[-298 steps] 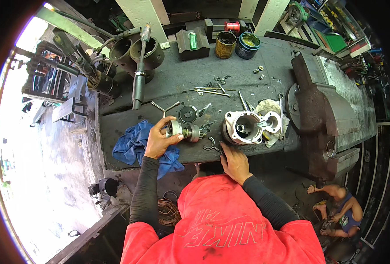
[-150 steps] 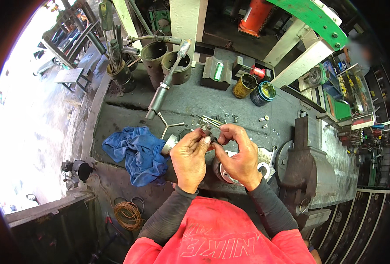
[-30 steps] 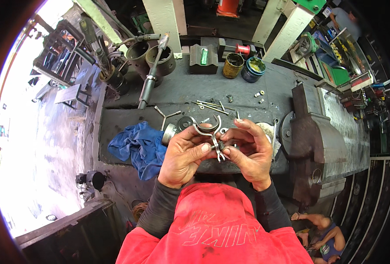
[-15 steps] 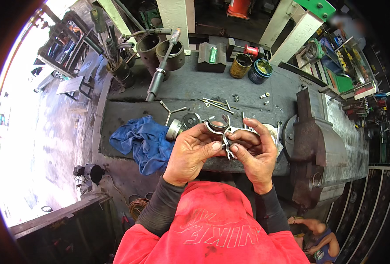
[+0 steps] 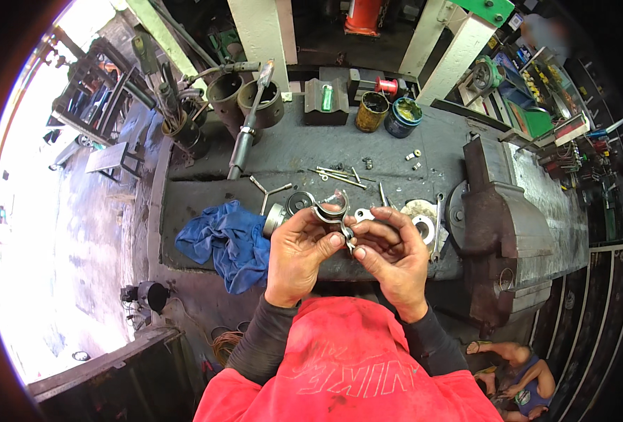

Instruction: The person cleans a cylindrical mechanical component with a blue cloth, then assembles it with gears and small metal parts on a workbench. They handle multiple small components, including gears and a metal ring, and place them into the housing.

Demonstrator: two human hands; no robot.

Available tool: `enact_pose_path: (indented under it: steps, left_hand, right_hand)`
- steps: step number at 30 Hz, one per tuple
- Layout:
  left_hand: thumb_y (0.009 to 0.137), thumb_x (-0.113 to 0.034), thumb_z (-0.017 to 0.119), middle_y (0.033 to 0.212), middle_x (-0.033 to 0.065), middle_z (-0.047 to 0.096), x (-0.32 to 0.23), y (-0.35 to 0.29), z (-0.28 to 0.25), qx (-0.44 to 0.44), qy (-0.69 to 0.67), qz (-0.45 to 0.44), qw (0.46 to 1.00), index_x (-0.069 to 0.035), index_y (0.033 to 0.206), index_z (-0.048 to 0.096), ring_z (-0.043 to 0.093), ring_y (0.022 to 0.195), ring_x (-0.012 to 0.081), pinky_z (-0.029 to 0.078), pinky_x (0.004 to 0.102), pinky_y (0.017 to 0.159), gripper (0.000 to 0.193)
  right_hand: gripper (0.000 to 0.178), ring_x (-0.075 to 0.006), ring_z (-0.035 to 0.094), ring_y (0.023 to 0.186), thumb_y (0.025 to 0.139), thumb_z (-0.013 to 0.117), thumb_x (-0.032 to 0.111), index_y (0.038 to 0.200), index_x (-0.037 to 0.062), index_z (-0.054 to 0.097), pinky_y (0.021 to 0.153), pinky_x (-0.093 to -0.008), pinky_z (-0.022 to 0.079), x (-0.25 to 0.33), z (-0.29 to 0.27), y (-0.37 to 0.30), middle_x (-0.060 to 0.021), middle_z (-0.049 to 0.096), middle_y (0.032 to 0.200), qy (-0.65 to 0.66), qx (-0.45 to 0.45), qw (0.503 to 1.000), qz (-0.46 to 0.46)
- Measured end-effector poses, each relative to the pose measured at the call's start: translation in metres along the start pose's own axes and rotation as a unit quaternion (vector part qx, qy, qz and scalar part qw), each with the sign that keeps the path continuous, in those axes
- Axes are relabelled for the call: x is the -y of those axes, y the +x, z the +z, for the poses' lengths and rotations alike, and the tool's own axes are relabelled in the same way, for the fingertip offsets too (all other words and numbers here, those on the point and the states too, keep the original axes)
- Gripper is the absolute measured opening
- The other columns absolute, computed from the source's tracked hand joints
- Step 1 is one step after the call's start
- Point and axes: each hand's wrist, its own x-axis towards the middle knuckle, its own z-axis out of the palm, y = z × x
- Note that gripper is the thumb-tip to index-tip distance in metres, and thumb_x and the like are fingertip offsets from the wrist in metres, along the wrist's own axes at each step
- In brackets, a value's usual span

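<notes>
My left hand [image 5: 296, 261] pinches a curved metal clamp [image 5: 332, 214] between thumb and fingers, above the bench's front edge. The clamp has a rounded band and a narrow jointed end pointing down. At that jointed end are the bent fingers and thumb of my right hand [image 5: 398, 259]. A flat metal piece with a hole [image 5: 362, 214] shows beyond my right fingertips; I cannot tell whether it is held or lies on the bench. Left of my hands are a blue cloth [image 5: 228, 239], a silvery round part [image 5: 275, 219] and a dark round part [image 5: 299, 202].
A large bench vise [image 5: 501, 239] stands at the right, near a wrench [image 5: 438, 225] and a pale ring [image 5: 424, 228]. A three-armed wrench [image 5: 266, 191], bolts [image 5: 339, 176] and two grease tins [image 5: 403, 117] lie farther back. Another person [image 5: 526, 380] sits at lower right.
Both hands have shifted slightly left with the clamp. My right thumb has slid lower along its jointed end, and the pale ring on the right now shows more. The whole view has shifted slightly.
</notes>
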Motion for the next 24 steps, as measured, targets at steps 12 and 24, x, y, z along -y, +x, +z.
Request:
enact_pose_path:
  steps: [12,24]
  left_hand:
    - [0.106,0.004,0.061,0.121,0.0197,0.073,0.016,-0.025,-0.034,-0.109,-0.085,-0.071,0.988,0.004,0.143,0.057,0.075,0.107,0.0297,0.065,0.0397,0.094,0.038]
    - [0.102,0.005,0.069,0.118,0.0155,0.074,0.005,-0.057,-0.047,-0.253,-0.046,-0.003,0.966,0.007,0.138,0.062,0.073,0.104,0.0255,0.061,0.0367,0.092,0.037]
  right_hand:
    - [0.045,-0.0308,0.080,0.090,0.092,0.072,0.005,0.136,0.0071,0.065,0.081,-0.0408,0.063,0.031,-0.055,0.107,-0.0124,0.081,0.104,-0.513,0.101,0.846,-0.105]
    - [0.054,-0.0382,0.072,0.103,0.087,0.074,0.004,0.139,0.0089,0.063,0.089,-0.0480,0.057,-0.149,-0.132,0.252,-0.0134,0.075,0.107,-0.608,0.324,0.721,-0.071]
